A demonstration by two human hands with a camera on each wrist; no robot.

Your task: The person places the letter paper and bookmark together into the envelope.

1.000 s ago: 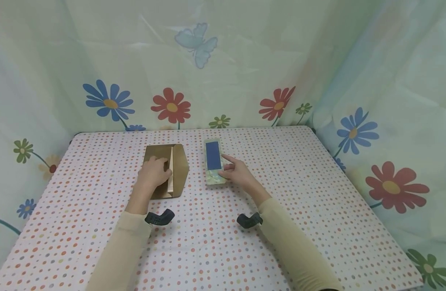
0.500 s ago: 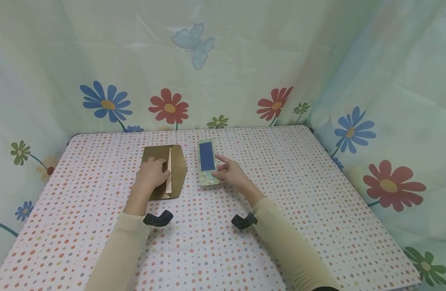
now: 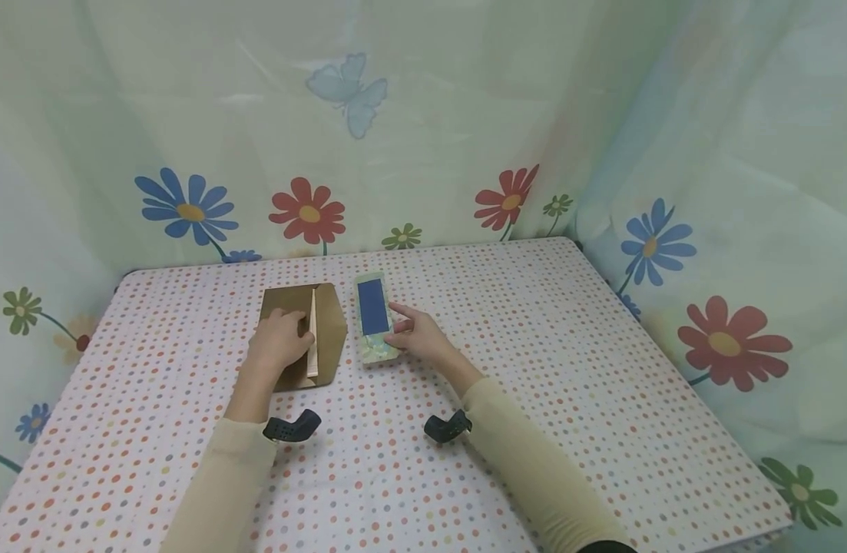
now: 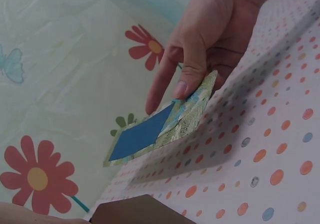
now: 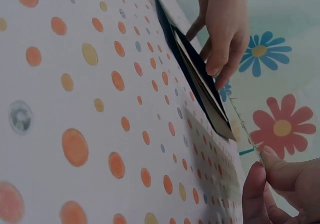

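A brown envelope (image 3: 332, 330) lies on the table left of centre, its pointed flap unfolded to the right. My left hand (image 3: 281, 338) grips the envelope beside its mouth, which gapes and shows a pale inside. In the right wrist view, that hand's thumb and fingers are at the edge of the opening. Just right of the flap, my right hand (image 3: 425, 336) pinches a pale green patterned card (image 3: 373, 309) with a dark blue rectangle on it. The left wrist view shows the card (image 4: 142, 138) tilted and raised over the tabletop, thumb on its upper face.
A white tablecloth with coloured dots (image 3: 568, 399) covers the table. Behind and to the right hangs a pale curtain (image 3: 451, 115) with flowers and a butterfly. Both wrists wear black camera mounts, the left mount (image 3: 292, 427) and the right mount (image 3: 447, 427).
My right hand has carried the card leftward, narrowing the gap to the envelope's flap. The left hand keeps its place on the envelope. The head view has shifted slightly.
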